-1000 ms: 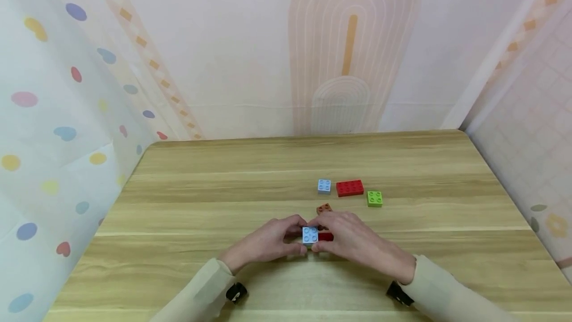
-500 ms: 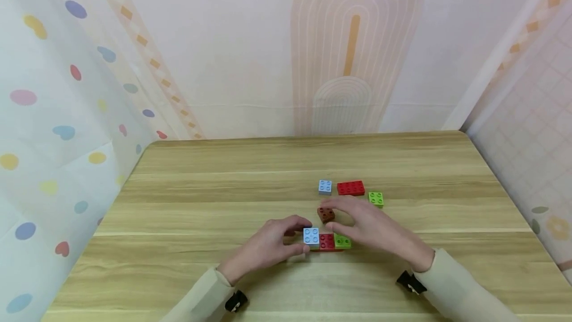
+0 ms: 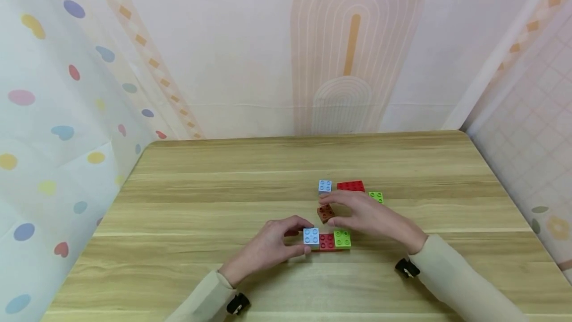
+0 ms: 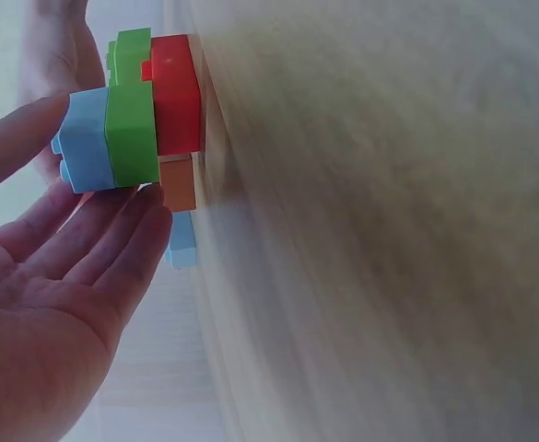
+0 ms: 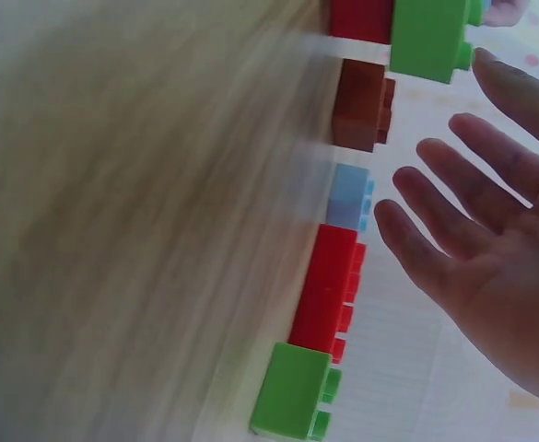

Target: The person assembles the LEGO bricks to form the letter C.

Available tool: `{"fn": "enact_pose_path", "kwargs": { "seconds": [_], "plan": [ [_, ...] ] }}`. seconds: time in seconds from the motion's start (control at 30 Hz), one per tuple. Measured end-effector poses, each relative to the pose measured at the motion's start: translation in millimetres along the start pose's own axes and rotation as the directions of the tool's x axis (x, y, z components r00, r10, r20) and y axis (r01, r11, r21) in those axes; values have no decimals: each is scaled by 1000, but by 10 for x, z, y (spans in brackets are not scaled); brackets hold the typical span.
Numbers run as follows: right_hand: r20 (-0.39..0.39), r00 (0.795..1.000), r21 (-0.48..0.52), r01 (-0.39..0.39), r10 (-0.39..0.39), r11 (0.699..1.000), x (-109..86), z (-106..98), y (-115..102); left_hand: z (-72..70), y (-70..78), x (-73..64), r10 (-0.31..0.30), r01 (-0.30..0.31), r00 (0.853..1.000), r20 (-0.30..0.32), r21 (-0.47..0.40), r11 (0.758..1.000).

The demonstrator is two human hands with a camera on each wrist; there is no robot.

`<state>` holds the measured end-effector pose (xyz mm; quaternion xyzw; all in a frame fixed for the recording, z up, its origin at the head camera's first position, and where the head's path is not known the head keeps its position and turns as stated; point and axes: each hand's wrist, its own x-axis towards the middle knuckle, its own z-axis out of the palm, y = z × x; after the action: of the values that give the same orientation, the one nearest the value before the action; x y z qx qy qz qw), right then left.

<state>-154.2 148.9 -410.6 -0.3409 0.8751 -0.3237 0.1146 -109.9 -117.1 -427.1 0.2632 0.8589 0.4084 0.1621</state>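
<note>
Together, thumb and fingers of the left hand [image 3: 273,241] clamp a toy-brick build [image 3: 326,243] on a wooden table [image 3: 214,183], gripping the end where a light-blue brick [image 3: 311,236] caps a green brick [image 4: 134,138] over a red base [image 4: 177,97]; bare studs [image 3: 330,238] separate it from a second green brick [image 3: 342,238]. Just behind the build, the right hand [image 3: 364,214] hovers over a brown brick [image 3: 325,213], fingers apart.

Red base [image 3: 326,241], green brick [image 3: 342,238] each end; blue brick [image 3: 311,236] tops left green [image 4: 133,135]. Brown brick [image 3: 325,213] lies just beyond, studs up.
</note>
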Motion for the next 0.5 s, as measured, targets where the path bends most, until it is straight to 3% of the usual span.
{"fn": "enact_pose_path", "kwargs": {
  "seconds": [0.5],
  "plan": [
    [109, 993, -29, -41, 44, 999, 171, 59, 119, 26, -10, -18, 7, -7, 1000, -7, -7, 1000]
  ]
}}
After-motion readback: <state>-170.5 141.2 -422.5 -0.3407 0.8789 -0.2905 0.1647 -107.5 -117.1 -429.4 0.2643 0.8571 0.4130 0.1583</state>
